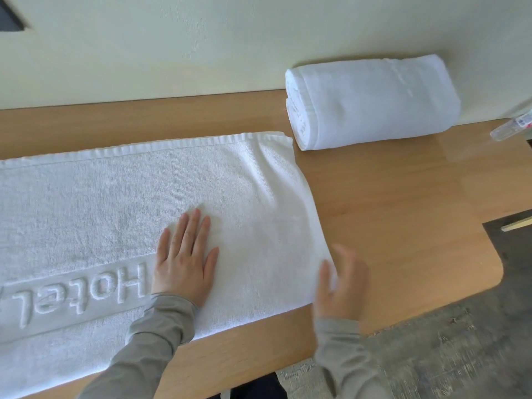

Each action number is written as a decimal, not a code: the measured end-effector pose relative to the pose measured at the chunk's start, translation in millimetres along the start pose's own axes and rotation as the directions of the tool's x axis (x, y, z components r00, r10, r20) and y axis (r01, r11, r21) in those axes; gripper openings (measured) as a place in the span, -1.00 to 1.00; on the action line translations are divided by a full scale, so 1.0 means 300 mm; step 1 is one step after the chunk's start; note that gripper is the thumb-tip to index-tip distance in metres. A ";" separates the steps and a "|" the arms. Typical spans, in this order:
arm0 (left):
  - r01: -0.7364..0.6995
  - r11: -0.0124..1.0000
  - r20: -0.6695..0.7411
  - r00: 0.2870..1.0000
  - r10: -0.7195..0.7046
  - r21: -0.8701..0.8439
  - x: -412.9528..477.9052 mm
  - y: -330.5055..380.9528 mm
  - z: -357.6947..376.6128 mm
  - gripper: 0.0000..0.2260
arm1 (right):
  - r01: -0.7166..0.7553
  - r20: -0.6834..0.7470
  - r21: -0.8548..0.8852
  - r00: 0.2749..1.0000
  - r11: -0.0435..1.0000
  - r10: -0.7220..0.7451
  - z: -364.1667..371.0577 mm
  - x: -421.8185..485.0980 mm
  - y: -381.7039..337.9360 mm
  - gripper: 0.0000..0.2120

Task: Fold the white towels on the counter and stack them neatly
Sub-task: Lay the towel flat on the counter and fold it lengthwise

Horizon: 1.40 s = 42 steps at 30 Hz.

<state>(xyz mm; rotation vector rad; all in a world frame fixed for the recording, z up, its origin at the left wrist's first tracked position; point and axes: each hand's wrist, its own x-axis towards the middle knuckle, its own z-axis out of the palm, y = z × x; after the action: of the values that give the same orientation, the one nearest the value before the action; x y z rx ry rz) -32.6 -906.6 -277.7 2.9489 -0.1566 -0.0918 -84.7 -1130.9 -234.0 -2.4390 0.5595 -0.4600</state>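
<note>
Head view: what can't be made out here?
All in the head view:
Flat towel: left end cut off by the frame edge.
Right hand: motion-blurred; its grip on the towel's edge is unclear.
Clear bottle: cut off by the right edge; label too small to read.

Folded towel right-behind spread towel

Left hand flat, palm down, right hand motion-blurred
</note>
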 end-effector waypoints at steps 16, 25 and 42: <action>-0.014 1.000 0.002 1.000 0.014 -0.011 0.003 -0.004 0.004 -0.48 | 0.397 0.530 -0.442 0.839 0.805 -0.122 0.017 0.175 0.146 -0.28; -0.050 0.998 -0.009 0.999 0.050 -0.023 0.012 -0.020 0.023 -0.47 | 0.899 0.697 0.189 0.161 0.395 -0.699 0.364 0.204 -0.204 -0.46; -0.043 0.997 -0.043 0.998 0.041 -0.058 0.013 -0.016 0.016 -0.49 | 0.701 0.553 -0.175 0.651 0.692 -0.520 0.523 0.748 -0.230 -0.62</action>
<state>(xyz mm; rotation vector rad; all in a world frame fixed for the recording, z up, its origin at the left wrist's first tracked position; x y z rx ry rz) -28.6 -903.1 -283.5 2.8845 -0.2060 -0.0290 195.1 -1115.9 -268.9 -2.9448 -0.4942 0.0092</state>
